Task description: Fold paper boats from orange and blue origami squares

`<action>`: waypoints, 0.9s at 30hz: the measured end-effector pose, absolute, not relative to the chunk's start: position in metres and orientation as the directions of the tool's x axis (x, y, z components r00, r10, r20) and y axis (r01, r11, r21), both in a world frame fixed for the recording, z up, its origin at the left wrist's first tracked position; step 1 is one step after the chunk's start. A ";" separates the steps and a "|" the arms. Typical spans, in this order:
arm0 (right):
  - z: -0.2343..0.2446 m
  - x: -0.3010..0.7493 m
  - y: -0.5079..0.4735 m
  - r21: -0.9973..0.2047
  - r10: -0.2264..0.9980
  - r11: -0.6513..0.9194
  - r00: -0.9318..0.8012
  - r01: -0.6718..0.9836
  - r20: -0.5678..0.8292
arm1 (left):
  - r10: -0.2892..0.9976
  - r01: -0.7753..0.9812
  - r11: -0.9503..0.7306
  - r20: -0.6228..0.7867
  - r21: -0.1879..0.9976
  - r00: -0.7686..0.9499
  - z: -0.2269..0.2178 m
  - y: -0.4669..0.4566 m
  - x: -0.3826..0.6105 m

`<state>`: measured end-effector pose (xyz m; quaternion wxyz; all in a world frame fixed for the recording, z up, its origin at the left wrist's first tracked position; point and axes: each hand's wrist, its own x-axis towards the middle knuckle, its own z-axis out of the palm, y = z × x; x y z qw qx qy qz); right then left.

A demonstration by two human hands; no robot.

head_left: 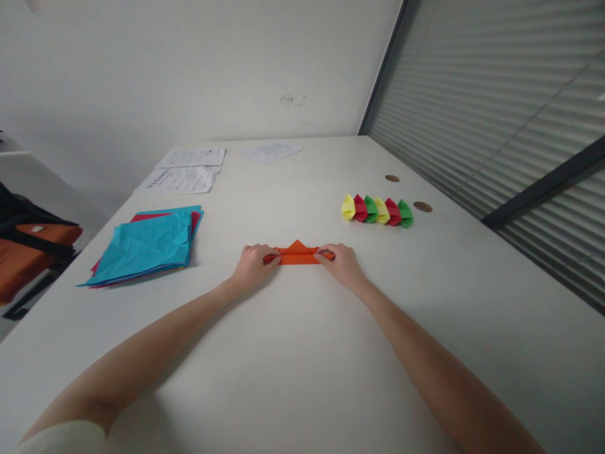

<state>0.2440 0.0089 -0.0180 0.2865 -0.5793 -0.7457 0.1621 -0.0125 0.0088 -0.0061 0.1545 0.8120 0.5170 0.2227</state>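
Observation:
A folded strip of orange paper lies on the white table in front of me, with a small triangular peak rising from the middle of its far edge. My left hand pinches its left end between thumb and fingers. At the right end, my right hand grips the strip the same way. Both ends of the paper are partly hidden by my fingers.
A row of folded paper pieces in yellow, red and green sits right of centre. Blue and red paper sheets are stacked at left. Printed pages lie at the back left. Blinds line the right side; an orange chair stands left.

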 end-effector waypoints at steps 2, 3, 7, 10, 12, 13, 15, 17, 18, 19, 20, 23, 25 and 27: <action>-0.018 0.242 0.009 -0.550 0.963 0.251 -0.147 0.796 0.226 | 0.927 0.793 -0.375 0.178 0.480 0.330 -0.004 0.008 -0.012; -0.018 0.242 0.009 -0.538 0.964 0.244 -0.143 0.807 0.222 | 0.936 0.802 -0.352 0.167 0.482 0.310 -0.003 0.007 -0.011; -0.017 0.241 0.009 -0.520 0.968 0.226 -0.133 0.824 0.211 | 0.963 0.809 -0.271 0.143 0.522 0.230 0.002 0.004 -0.009; -0.015 0.241 0.008 -0.505 0.971 0.214 -0.128 0.836 0.200 | 0.966 0.832 -0.259 0.107 0.491 0.237 0.005 0.004 -0.008; -0.014 0.241 0.008 -0.482 0.972 0.216 -0.138 0.849 0.193 | 0.965 0.854 -0.261 0.087 0.449 0.249 0.006 0.004 -0.007; -0.014 0.242 0.008 -0.470 0.971 0.220 -0.147 0.855 0.188 | 0.965 0.861 -0.260 0.082 0.437 0.250 0.007 0.004 -0.007; -0.013 0.242 0.008 -0.456 0.970 0.231 -0.165 0.860 0.180 | 0.966 0.864 -0.256 0.078 0.433 0.248 0.008 0.004 -0.007; -0.014 0.242 0.008 -0.460 0.970 0.235 -0.174 0.856 0.173 | 0.966 0.861 -0.255 0.076 0.441 0.247 0.008 0.003 -0.007; -0.014 0.242 0.008 -0.464 0.969 0.237 -0.175 0.854 0.173 | 0.967 0.861 -0.253 0.083 0.440 0.242 0.007 0.004 -0.008; -0.015 0.242 0.008 -0.468 0.969 0.239 -0.176 0.851 0.175 | 0.967 0.864 -0.252 0.094 0.436 0.235 0.006 0.004 -0.008; -0.015 0.242 0.008 -0.471 0.968 0.241 -0.176 0.848 0.179 | 0.968 0.865 -0.252 0.106 0.433 0.229 0.005 0.004 -0.009; -0.016 0.241 0.008 -0.473 0.965 0.250 -0.177 0.845 0.194 | 0.965 0.853 -0.262 0.138 0.451 0.224 -0.001 0.007 -0.013; -0.016 0.240 0.008 -0.478 0.962 0.255 -0.173 0.840 0.210 | 0.962 0.835 -0.273 0.147 0.477 0.230 -0.005 0.009 -0.014; -0.017 0.240 0.008 -0.488 0.960 0.258 -0.165 0.834 0.226 | 0.957 0.828 -0.289 0.163 0.481 0.239 -0.007 0.010 -0.015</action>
